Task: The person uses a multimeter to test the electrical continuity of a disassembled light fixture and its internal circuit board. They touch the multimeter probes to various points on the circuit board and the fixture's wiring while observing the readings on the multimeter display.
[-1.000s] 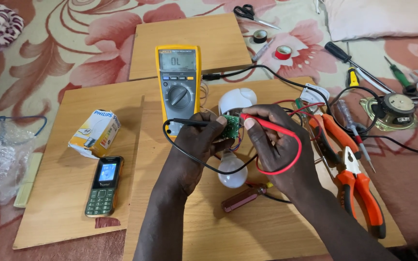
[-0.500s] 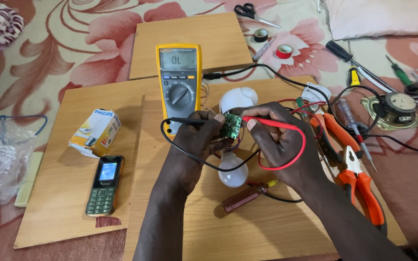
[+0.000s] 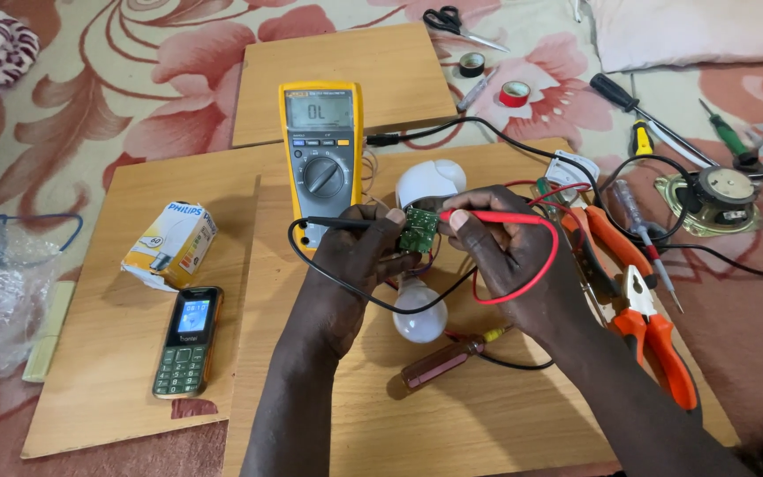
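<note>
Circuit board pinched btwn both hands' fingers, probes touching.

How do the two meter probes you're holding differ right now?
The black probe lies in the left hand, coming in from the left; the red probe lies in the right hand, coming in from the right. The black lead droops below the hands; the red lead loops around the right hand. Both tips meet the small green circuit board.
</note>
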